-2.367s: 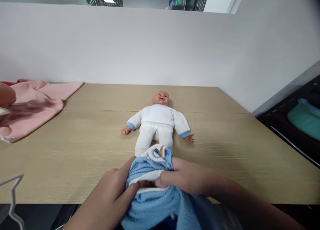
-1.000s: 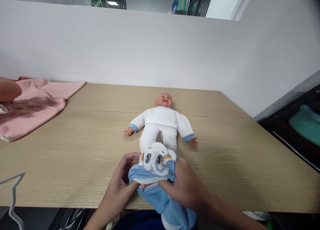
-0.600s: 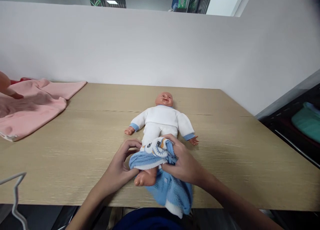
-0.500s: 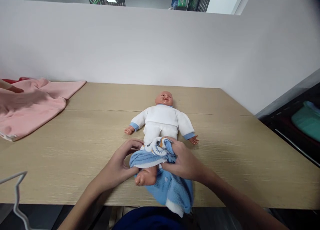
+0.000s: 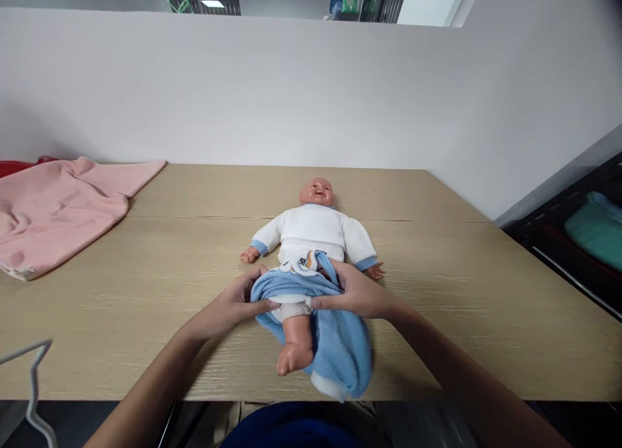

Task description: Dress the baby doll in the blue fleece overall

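Observation:
A baby doll in a white top with blue cuffs lies face up on the table, its feet towards me. Blue fleece pants with white cuffs are bunched around its legs. One bare foot and lower leg stick out of a leg opening; the pants cover the other leg. My left hand pinches the bunched edge on the left, thumb on the white cuff. On the right, my right hand grips the same rolled fabric, its fingers partly hidden behind it.
A pink garment is spread at the table's left, with something red behind it. A bent grey wire juts up at the lower left. White walls border the table; a dark rack stands right.
Both hands have pulled the bunched pants up the doll's leg, away from me. More of the bare lower leg shows. Another person's hand has left the pink garment.

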Demonstrator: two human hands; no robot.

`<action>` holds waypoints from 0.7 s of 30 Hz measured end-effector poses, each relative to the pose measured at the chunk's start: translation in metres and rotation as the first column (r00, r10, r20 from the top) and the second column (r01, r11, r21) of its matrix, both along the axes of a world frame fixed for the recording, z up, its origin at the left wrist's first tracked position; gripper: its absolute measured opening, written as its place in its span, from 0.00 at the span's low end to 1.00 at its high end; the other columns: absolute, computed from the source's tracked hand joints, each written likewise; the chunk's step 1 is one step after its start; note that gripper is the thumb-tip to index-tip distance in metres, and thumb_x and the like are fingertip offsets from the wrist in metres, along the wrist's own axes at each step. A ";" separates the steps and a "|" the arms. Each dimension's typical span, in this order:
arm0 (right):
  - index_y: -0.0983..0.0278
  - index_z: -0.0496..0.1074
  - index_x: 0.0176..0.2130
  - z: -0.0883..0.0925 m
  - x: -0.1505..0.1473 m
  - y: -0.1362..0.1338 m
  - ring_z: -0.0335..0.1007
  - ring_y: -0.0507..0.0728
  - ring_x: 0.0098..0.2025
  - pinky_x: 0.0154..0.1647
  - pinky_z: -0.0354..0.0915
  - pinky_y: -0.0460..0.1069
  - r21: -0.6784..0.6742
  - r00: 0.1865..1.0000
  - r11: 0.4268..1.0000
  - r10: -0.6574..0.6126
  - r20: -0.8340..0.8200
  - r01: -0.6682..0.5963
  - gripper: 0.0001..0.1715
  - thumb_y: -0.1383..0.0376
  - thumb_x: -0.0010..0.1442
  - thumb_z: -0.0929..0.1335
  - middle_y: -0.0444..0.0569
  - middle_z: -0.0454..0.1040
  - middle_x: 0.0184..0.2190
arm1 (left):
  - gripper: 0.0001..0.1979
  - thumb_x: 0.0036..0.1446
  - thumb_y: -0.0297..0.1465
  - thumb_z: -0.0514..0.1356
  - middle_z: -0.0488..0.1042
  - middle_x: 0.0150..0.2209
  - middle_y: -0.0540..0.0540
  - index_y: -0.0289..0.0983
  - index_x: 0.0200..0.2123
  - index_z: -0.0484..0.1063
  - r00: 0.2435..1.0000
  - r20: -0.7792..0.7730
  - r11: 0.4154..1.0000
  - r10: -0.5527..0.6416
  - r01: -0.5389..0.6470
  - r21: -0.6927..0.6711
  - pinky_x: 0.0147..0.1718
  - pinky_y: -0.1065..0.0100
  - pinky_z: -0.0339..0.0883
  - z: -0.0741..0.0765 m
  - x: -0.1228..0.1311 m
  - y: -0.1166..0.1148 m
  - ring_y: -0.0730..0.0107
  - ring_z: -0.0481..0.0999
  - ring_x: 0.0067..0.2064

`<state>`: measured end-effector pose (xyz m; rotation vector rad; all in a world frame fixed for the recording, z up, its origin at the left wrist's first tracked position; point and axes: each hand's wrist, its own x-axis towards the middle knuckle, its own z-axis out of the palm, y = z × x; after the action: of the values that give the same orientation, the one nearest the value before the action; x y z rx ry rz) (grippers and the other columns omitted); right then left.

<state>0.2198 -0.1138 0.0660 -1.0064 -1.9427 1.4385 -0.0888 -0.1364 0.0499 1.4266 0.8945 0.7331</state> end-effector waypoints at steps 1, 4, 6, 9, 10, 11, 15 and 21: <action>0.62 0.78 0.62 0.003 0.002 -0.005 0.80 0.66 0.60 0.64 0.74 0.60 0.021 1.000 1.000 -0.011 0.020 0.010 0.36 0.47 0.65 0.82 0.53 0.84 0.59 | 0.21 0.64 0.42 0.76 0.74 0.46 0.47 0.38 0.50 0.74 1.000 0.017 1.000 0.010 -0.010 -0.020 0.51 0.61 0.72 -0.001 -0.002 0.000 0.61 0.74 0.49; 0.61 0.79 0.58 0.009 0.010 -0.019 0.81 0.63 0.54 0.56 0.75 0.56 0.010 0.998 1.000 -0.021 0.054 0.020 0.27 0.45 0.73 0.76 0.50 0.85 0.52 | 0.28 0.57 0.42 0.81 0.74 0.50 0.45 0.39 0.53 0.75 0.998 0.050 0.999 0.023 -0.020 -0.048 0.54 0.60 0.73 -0.008 -0.007 -0.002 0.58 0.75 0.52; 0.62 0.80 0.56 0.008 0.018 -0.023 0.81 0.62 0.51 0.53 0.75 0.54 -0.048 1.000 0.999 -0.012 0.004 0.012 0.25 0.45 0.74 0.74 0.49 0.84 0.48 | 0.32 0.53 0.42 0.83 0.74 0.52 0.44 0.40 0.55 0.77 0.999 0.043 0.999 0.031 -0.030 -0.027 0.56 0.59 0.72 -0.013 -0.010 -0.002 0.56 0.75 0.55; 0.61 0.81 0.56 0.001 0.028 -0.025 0.81 0.61 0.51 0.55 0.75 0.54 -0.086 0.996 0.996 -0.031 -0.079 0.024 0.29 0.42 0.72 0.75 0.49 0.84 0.49 | 0.33 0.52 0.50 0.83 0.76 0.52 0.42 0.40 0.54 0.79 0.999 0.051 1.000 0.016 -0.016 0.014 0.54 0.59 0.73 -0.016 -0.013 -0.001 0.54 0.76 0.54; 0.61 0.81 0.57 -0.003 0.031 -0.024 0.81 0.62 0.52 0.57 0.75 0.54 -0.094 0.993 0.995 -0.044 -0.106 0.034 0.30 0.41 0.72 0.75 0.49 0.84 0.50 | 0.32 0.57 0.55 0.79 0.77 0.52 0.41 0.40 0.54 0.80 0.999 0.041 0.999 0.028 -0.029 0.021 0.54 0.58 0.73 -0.015 -0.013 -0.001 0.53 0.76 0.55; 0.60 0.81 0.57 -0.007 0.032 -0.024 0.81 0.62 0.53 0.59 0.75 0.55 -0.106 0.988 0.993 -0.059 -0.141 0.044 0.32 0.39 0.71 0.74 0.50 0.84 0.51 | 0.30 0.63 0.59 0.73 0.78 0.52 0.40 0.40 0.53 0.81 0.999 0.018 0.998 0.049 -0.050 0.028 0.55 0.57 0.73 -0.013 -0.012 -0.001 0.52 0.76 0.55; 0.59 0.81 0.60 -0.018 0.030 -0.022 0.80 0.64 0.60 0.67 0.73 0.59 -0.235 0.932 0.966 -0.182 -0.313 0.110 0.36 0.37 0.69 0.75 0.54 0.83 0.56 | 0.27 0.75 0.58 0.61 0.78 0.46 0.42 0.40 0.46 0.83 0.993 -0.080 0.996 0.086 -0.082 0.044 0.53 0.57 0.71 -0.004 -0.006 -0.002 0.54 0.74 0.50; 0.57 0.78 0.54 0.000 0.018 -0.027 0.77 0.58 0.47 0.53 0.76 0.52 -0.156 0.953 0.974 -0.196 -0.231 0.163 0.31 0.38 0.67 0.77 0.46 0.80 0.47 | 0.20 0.71 0.50 0.70 0.65 0.39 0.50 0.39 0.43 0.73 0.997 0.010 0.997 -0.071 0.071 0.018 0.40 0.67 0.64 -0.002 -0.011 0.000 0.66 0.64 0.40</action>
<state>0.2374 -0.1404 0.0661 -0.9850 -1.5541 1.5269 -0.0997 -0.1362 0.0484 1.4617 0.8270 0.6959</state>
